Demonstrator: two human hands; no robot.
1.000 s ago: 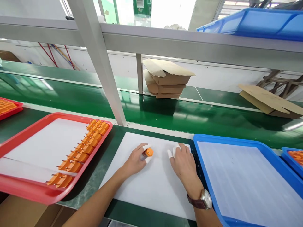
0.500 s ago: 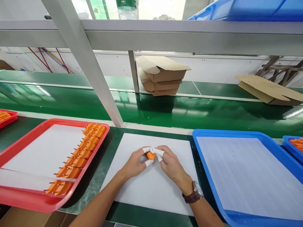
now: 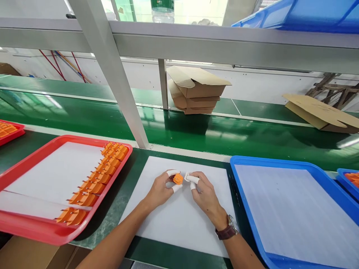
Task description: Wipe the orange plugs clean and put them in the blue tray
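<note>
My left hand (image 3: pixel 159 190) pinches a small orange plastic part (image 3: pixel 177 179) between thumb and forefinger, both capped with white finger cots. My right hand (image 3: pixel 203 192) is just right of it, its cotted fingertips bent and pinched close to the part; whether they touch it I cannot tell. Both hands hover over a white sheet (image 3: pixel 179 220) on the bench. A red tray (image 3: pixel 33 228) to the left holds a row of several matching orange parts (image 3: pixel 97 177) on white paper.
A blue tray (image 3: pixel 294 209) lined with white paper lies at the right, another blue tray (image 3: pixel 349 177) with orange parts beyond it. A green conveyor belt (image 3: pixel 196 134) runs behind, with cardboard boxes (image 3: pixel 196 91) past it. A slanted metal post (image 3: pixel 112 78) rises from the bench edge.
My right hand came in from the white sheet's right side to meet the orange part held in my left hand, then eased slightly apart from it.
</note>
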